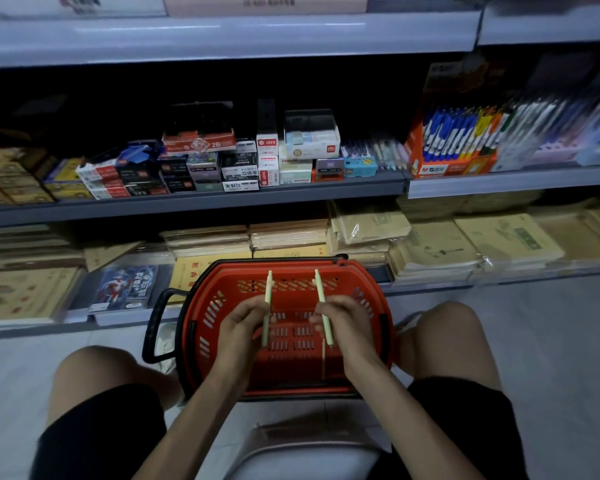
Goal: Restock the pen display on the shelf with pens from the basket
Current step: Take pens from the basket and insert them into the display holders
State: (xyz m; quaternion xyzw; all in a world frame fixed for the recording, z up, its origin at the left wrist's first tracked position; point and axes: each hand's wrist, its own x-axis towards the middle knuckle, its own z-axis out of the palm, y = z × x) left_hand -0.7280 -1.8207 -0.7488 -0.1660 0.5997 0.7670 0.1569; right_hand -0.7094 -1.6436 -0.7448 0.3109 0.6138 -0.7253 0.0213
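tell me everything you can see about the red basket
The red basket looks plastic, with slotted walls and floor, a dark rim and a black handle folded down at its left. It sits on the floor between the person's knees, before the bottom shelf. A thin pale stick lies inside. The left hand and right hand each hold a pen above it.

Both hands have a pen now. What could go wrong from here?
The left hand holds the left pen, right hand the right pen, both mid-barrel above the basket; either could slip while reaching up. The shelf's pen display is beside stacked boxes that a full hand might knock.
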